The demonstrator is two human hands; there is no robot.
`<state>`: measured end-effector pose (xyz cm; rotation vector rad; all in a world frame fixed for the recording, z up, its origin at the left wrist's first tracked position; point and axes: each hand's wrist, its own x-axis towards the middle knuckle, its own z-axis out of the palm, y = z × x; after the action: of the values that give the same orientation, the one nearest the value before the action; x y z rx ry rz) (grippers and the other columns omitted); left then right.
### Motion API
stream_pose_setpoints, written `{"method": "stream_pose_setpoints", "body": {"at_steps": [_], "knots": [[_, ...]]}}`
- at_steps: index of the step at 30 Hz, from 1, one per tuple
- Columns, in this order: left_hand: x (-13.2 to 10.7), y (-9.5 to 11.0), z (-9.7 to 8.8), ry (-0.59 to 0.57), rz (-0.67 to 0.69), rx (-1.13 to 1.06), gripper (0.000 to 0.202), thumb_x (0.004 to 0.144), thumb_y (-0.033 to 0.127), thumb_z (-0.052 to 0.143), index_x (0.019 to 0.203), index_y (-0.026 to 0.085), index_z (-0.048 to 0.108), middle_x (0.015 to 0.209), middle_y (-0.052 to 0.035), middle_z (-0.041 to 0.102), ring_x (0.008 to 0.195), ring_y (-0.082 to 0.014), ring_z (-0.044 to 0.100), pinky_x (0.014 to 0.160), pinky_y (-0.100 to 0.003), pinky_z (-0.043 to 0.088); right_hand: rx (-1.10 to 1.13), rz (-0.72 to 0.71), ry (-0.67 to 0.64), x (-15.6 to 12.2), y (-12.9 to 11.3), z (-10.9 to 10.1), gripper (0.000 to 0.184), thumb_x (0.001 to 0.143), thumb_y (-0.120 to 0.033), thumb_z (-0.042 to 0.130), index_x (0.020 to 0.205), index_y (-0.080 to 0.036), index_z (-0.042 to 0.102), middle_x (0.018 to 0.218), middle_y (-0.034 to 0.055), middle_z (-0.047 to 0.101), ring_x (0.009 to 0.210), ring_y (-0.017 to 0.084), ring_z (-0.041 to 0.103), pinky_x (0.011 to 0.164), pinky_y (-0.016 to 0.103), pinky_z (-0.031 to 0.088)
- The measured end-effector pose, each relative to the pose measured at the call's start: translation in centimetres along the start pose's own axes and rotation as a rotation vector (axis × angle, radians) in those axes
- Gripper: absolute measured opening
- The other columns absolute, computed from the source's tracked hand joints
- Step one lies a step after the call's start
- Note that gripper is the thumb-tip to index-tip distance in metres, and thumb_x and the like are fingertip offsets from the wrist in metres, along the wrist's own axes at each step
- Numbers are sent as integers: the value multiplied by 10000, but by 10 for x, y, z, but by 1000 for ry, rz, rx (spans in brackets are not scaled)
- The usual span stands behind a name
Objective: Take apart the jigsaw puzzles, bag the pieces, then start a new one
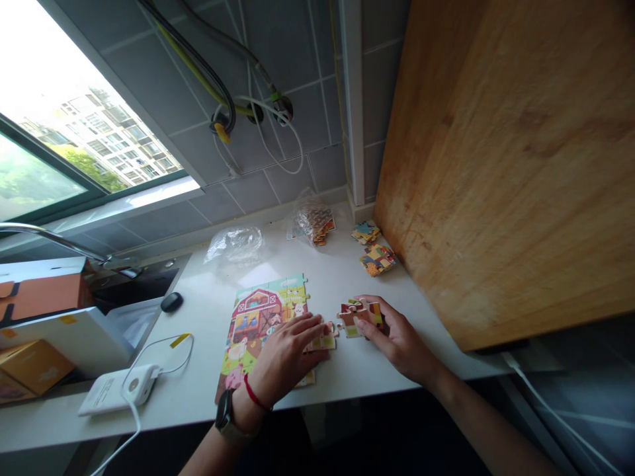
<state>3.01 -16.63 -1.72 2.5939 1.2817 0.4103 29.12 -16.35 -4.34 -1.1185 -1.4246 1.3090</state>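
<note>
Your left hand (288, 349) lies palm down over the lower right part of a farm puzzle (255, 317), its fingers bent and close together. Their tips touch a light piece (325, 340) at the puzzle's right side; you cannot tell from this angle whether finger and thumb pinch it or only press on it. A watch (224, 411) and a red band (254, 394) circle that wrist. Your right hand (401, 340) holds a small stack of puzzle pieces (351, 324), thumb on top and fingers behind, just right of the light piece and above the desk (183, 370).

The puzzle lies flat on the desk in front of you, its red barn toward the far side and a pink pig near the lower left corner, partly covered by your left hand and wrist. Beyond your right hand, two piles of loose pieces sit near the wooden board (510, 165): a nearer pile (378, 260) and a farther pile (366, 231). To the left of these, near the wall, a clear bag (313, 218) contains more pieces, and a crumpled plastic bag (235, 244) lies farther left. At your left are a white power bank (119, 390) with its cable (133, 413) and a small black object (171, 302).
</note>
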Motion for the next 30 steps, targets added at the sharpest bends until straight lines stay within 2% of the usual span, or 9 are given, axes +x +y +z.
{"method": "stream_pose_setpoints", "body": {"at_steps": [3,7,12,16,20,24,30], "knots": [[0,1,-2,-14,-1,-11,467,888,310,805,1337,277,683,1328,-85,723,1219,-277,702,1047,-466,606,-6,-5,1,0,0,0,387,969,-479,637,1295,-271,613,1233,66,749,1072,259,728,975,384,582],[0,4,-4,-17,-26,-57,380,915,245,758,1287,278,686,1294,-80,713,1157,-250,704,986,-429,622,1,-3,-5,0,0,1,378,975,-458,634,1303,-271,607,1250,67,743,1083,254,725,974,382,576],[1,5,-3,-21,-95,-164,385,879,176,765,1244,257,672,1234,-83,686,1126,-242,680,995,-418,597,-2,-7,-3,0,-1,0,375,977,-466,630,1291,-262,608,1237,71,745,1078,256,725,983,387,569],[3,6,-4,-50,-130,-268,343,907,139,714,1226,252,658,1206,-76,667,1112,-223,678,996,-390,589,-4,-4,-2,0,-1,0,387,978,-470,625,1299,-256,599,1240,68,745,1076,257,724,984,395,569],[3,5,-4,-58,-123,-258,513,844,146,795,1307,256,604,1324,-92,625,1212,-255,639,1057,-416,560,-7,1,-8,-1,0,0,392,982,-468,620,1309,-255,586,1251,61,740,1098,251,717,985,379,562],[4,3,-2,-98,-164,-232,718,741,146,894,1367,273,566,1332,-79,630,1241,-295,612,1070,-474,546,-2,0,-12,0,1,-1,389,985,-467,616,1307,-252,585,1252,59,736,1096,243,713,976,368,559],[16,4,-7,-149,-216,-262,669,720,87,879,1307,262,609,1219,-64,635,1158,-290,618,1038,-490,544,-12,4,-15,0,1,0,395,984,-469,620,1307,-246,583,1234,66,739,1057,237,716,969,370,561]]}}
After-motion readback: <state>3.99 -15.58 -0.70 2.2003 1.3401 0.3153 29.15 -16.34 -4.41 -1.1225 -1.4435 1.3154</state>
